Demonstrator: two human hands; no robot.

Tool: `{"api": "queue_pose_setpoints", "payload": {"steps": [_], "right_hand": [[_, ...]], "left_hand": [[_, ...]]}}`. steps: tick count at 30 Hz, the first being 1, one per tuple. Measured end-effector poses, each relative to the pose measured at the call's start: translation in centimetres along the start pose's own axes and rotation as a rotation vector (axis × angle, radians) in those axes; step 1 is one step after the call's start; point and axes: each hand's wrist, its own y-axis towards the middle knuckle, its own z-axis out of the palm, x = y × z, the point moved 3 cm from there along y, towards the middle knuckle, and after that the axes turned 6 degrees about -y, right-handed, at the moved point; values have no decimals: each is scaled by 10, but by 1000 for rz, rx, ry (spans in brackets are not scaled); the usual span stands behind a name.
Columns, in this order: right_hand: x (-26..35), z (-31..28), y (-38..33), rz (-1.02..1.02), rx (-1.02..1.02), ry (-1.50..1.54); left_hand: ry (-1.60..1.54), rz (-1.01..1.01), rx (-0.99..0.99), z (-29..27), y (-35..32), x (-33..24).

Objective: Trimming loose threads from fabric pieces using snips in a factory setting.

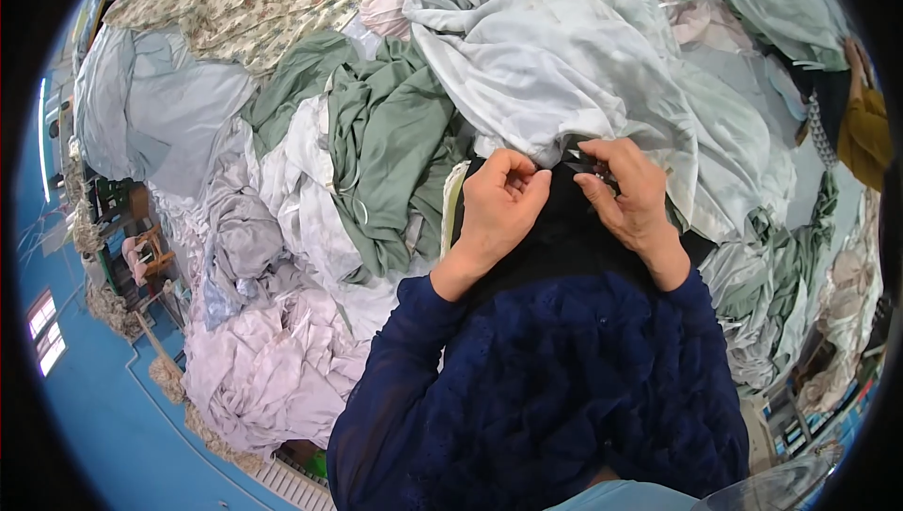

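Note:
My left hand (508, 199) is closed, thumb and fingertips pinched together over my lap. What it pinches, if anything, is too small to make out. My right hand (628, 193) is curled around small dark thread snips (585, 163), mostly hidden by the fingers, with the pointed end toward the left hand. Just beyond both hands lies the gathered lower edge of a pale white-grey cloth (546, 64). Black fabric (541, 238) covers my lap beneath them.
Heaped cloth surrounds me: green fabric (390, 149) to the left, a pale pink pile (277, 361) nearer, floral cloth (235, 3) at the far left, and green-and-white pieces (776, 267) at right. Another person's arm (856, 69) shows at the far right edge.

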Motion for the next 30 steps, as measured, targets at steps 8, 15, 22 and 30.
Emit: {"api": "queue_pose_setpoints", "payload": {"steps": [8,15,22,30], "right_hand": [[-9,43,40,-75,82,44],[-23,48,35,-16,92,64],[15,25,18,-6,177,53],[31,30,10,-258,0,-104]], "left_hand": [[-203,-276,-45,-1,3,13],[-142,-251,-66,-9,-6,24],[-127,-144,-152,-11,-20,19],[-3,41,-181,-17,-25,16]]}}
